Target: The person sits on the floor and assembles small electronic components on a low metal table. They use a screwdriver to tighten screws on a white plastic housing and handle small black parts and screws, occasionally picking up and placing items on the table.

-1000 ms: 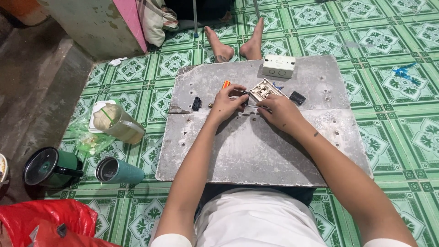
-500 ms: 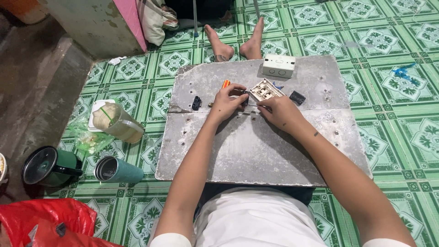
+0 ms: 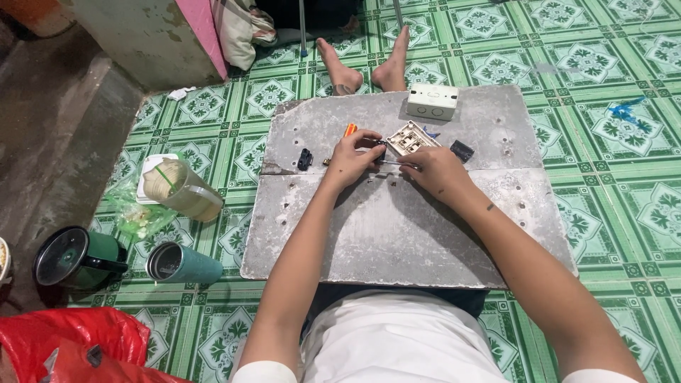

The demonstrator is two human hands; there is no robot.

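Grey slab fills the middle of the frame, and on its upper part lies a pale switch plate. Left hand curls shut, pinching the plate's near edge. Right hand closes round a thin screwdriver pointing at the plate. Tiny screws lie loose just below the hands; a slip of the tip could, I judge, flick one onto the green tiles.

hands: 2 | switch plate: 1 | white junction box: 1 | small black parts: 2 | green tumblers: 2 | bare feet opposite: 2
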